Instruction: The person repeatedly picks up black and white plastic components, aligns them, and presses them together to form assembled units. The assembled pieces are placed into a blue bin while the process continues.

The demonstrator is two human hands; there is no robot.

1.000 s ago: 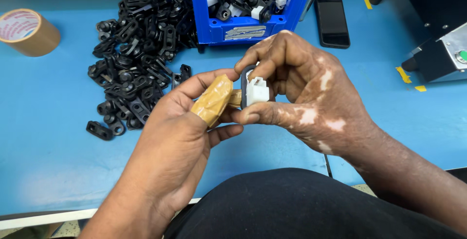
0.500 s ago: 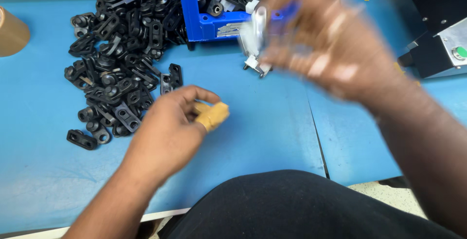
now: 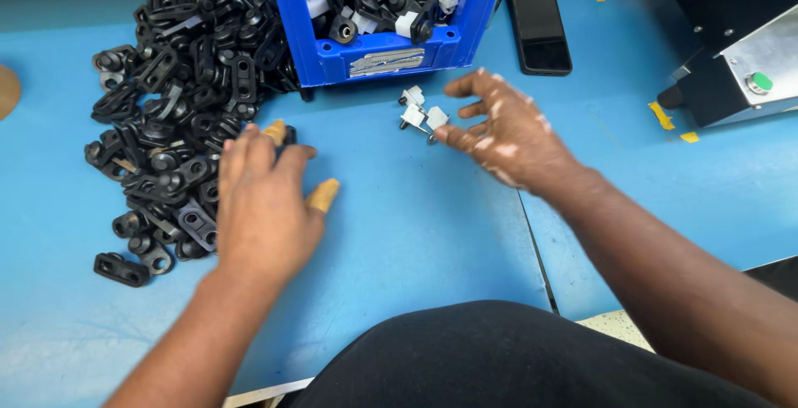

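— What fills the frame?

— The blue surface [image 3: 399, 233], with a seam running down it right of centre. At upper right sits a black machine [image 3: 731, 34] with a grey panel and a green button; yellow tape marks lie beside it.

— And next in size?

— A heap of black plastic links [image 3: 179, 117] spreads over the upper left. A blue bin [image 3: 391, 51] at top centre holds black and white parts. A dark phone [image 3: 540, 27] lies flat just right of it.

— Your hands?

— My left hand [image 3: 262, 204] lies palm down at the heap's edge, two fingertips wrapped in tan tape, fingers on the black links; whether that grip has closed on one, I cannot tell. My right hand [image 3: 503, 134] is spread, its grip released, fingertips touching the small white clips [image 3: 418, 114] lying just below the bin.
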